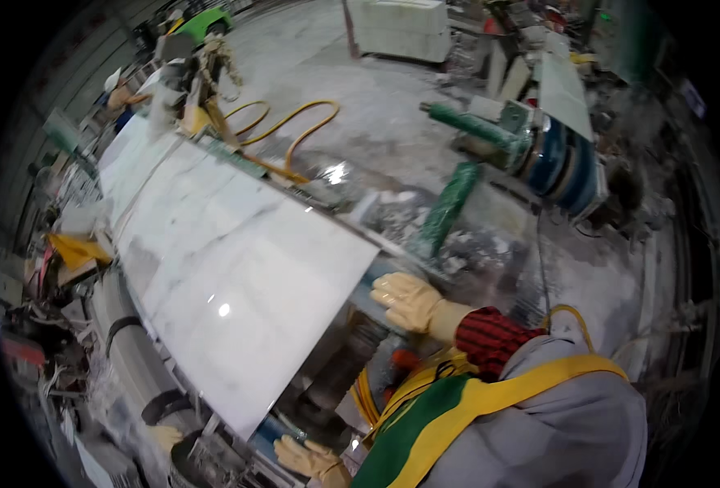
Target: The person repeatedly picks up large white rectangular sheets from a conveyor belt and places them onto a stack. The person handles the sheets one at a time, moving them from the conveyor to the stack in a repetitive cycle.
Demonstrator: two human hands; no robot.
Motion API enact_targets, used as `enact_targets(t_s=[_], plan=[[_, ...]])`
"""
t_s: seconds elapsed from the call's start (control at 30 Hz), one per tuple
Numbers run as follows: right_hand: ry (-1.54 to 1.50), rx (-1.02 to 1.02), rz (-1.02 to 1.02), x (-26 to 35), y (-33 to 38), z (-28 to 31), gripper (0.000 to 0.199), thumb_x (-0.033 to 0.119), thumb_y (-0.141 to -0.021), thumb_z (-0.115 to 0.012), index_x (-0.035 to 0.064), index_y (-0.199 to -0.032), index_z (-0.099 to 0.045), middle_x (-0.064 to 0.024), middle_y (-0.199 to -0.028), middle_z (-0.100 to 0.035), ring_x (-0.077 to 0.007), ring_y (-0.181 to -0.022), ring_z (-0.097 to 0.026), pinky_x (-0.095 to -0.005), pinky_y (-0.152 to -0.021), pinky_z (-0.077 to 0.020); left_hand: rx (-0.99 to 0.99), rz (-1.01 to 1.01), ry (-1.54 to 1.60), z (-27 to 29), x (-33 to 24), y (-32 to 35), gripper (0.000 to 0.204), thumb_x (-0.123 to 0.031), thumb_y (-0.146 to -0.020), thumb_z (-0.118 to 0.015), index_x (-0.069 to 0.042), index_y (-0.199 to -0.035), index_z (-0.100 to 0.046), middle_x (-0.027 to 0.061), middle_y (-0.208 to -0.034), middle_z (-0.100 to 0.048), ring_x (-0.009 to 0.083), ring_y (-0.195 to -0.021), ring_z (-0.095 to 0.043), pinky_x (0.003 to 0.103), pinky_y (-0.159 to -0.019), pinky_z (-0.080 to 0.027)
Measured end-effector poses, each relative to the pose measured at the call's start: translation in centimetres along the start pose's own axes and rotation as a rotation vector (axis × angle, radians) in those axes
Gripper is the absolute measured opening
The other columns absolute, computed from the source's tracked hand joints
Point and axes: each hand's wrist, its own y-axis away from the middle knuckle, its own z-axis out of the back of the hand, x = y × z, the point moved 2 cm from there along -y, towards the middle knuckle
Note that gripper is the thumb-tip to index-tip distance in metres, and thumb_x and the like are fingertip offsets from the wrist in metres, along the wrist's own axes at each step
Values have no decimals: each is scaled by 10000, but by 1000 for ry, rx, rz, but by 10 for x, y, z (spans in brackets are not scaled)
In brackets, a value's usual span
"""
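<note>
A large white marble slab with grey veins lies tilted across a work bed, running from the far left toward me. My right hand, in a yellow glove with a red checked cuff, has its fingers curled against the slab's right edge near the close corner. My left hand, also yellow-gloved, lies with fingers apart on the metal frame just below the slab's near end and holds nothing. A grey garment with a yellow and green apron fills the lower right.
A green roller arm and a blue disc machine stand right of the slab. A yellow hose loops on the wet floor beyond. Another person in a white helmet works at the slab's far end. A third glove shows lower left.
</note>
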Motion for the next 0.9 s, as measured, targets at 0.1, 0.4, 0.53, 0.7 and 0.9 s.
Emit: enact_targets(t_s=[0.1, 0.4, 0.53, 0.7, 0.9], plan=[[20, 28, -55, 4, 3, 8, 530, 276, -961, -690, 61, -1443, -646, -214, -1541, -588, -406, -1436, -540, -539, -1263, -381, -20, -49, 62, -6, -2, -10, 607, -148, -1021, -635, 25, -1576, -460, 353, -1619, -465, 561, -1494, -433, 682, -1274, -284], [32, 121, -27, 12, -7, 23, 522, 263, -971, -671, 35, -1438, -619, -195, -1486, -591, -411, -1388, -539, -525, -1269, -368, 10, 6, 70, -1, -4, -5, 542, -236, -1055, -584, 66, -1500, -517, 355, -1590, -474, 574, -1456, -431, 692, -1259, -275], [48, 112, -29, 9, -2, 19, 517, 265, -979, -664, 36, -1440, -616, -190, -1501, -581, -411, -1395, -535, -525, -1270, -369, 4, -1, 67, -7, -3, -2, 547, -250, -1057, -569, 64, -1502, -516, 352, -1596, -468, 566, -1460, -428, 687, -1266, -271], [76, 85, -21, 8, 4, 15, 533, 277, -988, -661, 47, -1467, -611, -193, -1523, -579, -415, -1429, -519, -530, -1286, -354, 47, 15, 58, -7, -2, 0, 550, -255, -1062, -560, 64, -1509, -512, 355, -1607, -455, 561, -1468, -422, 679, -1287, -249], [93, -7, 23, 8, 7, 11, 496, 233, -958, -648, 12, -1401, -613, -226, -1457, -585, -451, -1370, -528, -559, -1240, -386, 19, 6, 42, -12, 0, 6, 563, -255, -1071, -558, 60, -1533, -495, 357, -1621, -445, 566, -1484, -420, 680, -1304, -225]])
